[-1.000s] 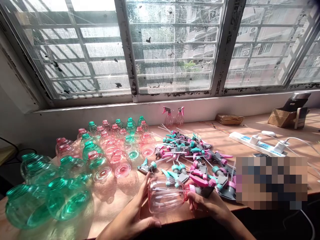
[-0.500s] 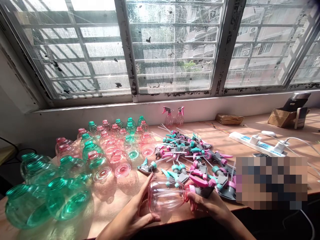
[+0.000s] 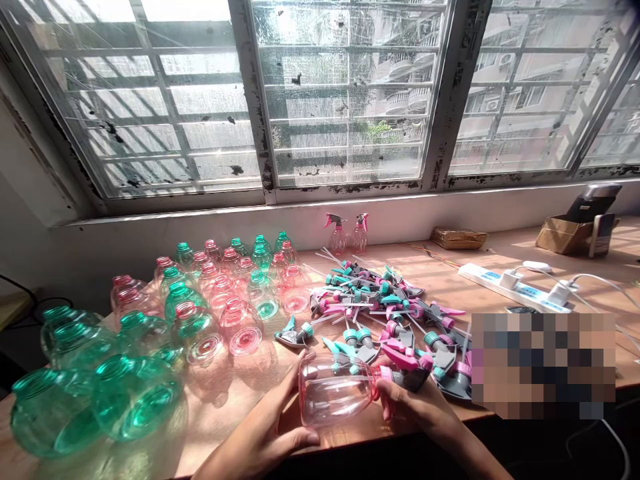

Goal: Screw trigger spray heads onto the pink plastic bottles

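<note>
A clear pink bottle (image 3: 336, 392) lies on its side between my hands above the table's front edge, its neck pointing right. My left hand (image 3: 280, 413) cups its base end, thumb below and fingers behind. At the neck, my right hand (image 3: 400, 400) grips the pink collar of a spray trigger head (image 3: 403, 363) with grey body and pink lever. The head's thin tube runs inside the bottle. Just beyond lies a pile of loose pink, teal and grey spray heads (image 3: 370, 293). A single teal-and-grey spray head (image 3: 294, 332) rests near my left fingertips.
Rows of open green bottles (image 3: 137, 397) and pink bottles (image 3: 240, 327) fill the table's left side. Two bottles with spray heads (image 3: 338, 237) stand by the wall. Rightward are a power strip (image 3: 515, 288), a brown box (image 3: 459, 238) and a blurred-out patch.
The bottle and its spray head have shifted very slightly right between my hands. My right fingers have turned a little around the collar. Everything else on the table looks the same.
</note>
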`<state>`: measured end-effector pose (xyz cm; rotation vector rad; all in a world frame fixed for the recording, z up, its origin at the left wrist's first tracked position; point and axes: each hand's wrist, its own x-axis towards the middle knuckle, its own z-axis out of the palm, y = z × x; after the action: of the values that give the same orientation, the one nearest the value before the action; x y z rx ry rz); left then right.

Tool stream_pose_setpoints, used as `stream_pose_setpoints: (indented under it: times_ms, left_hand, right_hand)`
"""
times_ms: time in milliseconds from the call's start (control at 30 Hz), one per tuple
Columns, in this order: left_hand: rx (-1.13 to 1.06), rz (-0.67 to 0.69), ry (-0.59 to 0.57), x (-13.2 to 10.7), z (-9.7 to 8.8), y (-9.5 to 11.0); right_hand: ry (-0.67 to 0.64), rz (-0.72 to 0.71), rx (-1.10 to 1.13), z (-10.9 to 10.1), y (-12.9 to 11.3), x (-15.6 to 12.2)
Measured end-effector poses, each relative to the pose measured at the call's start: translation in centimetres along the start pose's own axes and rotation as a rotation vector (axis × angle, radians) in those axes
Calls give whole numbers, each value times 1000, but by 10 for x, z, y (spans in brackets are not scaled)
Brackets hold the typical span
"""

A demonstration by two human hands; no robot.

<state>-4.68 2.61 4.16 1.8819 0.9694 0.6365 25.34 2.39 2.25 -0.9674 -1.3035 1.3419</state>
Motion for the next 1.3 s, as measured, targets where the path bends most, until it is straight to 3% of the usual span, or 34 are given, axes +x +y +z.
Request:
stream_pose_setpoints:
  times_ms: [200, 300, 533, 667, 867, 1167, 1300]
  left_hand:
    - [-192, -14, 17, 2, 5, -7]
    - [-244, -24, -13, 2, 6, -8]
    - [-59, -13, -11, 1, 1, -6]
    - [-103, -7, 3, 2, 4, -9]
    - [-289, 19, -15, 4, 8, -11]
    - [-146, 21, -29, 4, 3, -13]
    - [-121, -20, 18, 3, 4, -10]
  right_hand:
    - [13, 176, -13, 0, 1, -1]
    - [20, 135, -14, 1, -1, -1]
    - [-6, 95, -6, -2, 2, 0]
    - [-24, 48, -13, -2, 1, -1]
    - [-7, 101, 10, 0, -4, -3]
    - [5, 75, -21, -1, -4, -3]
    - [-13, 90, -6, -1, 0, -3]
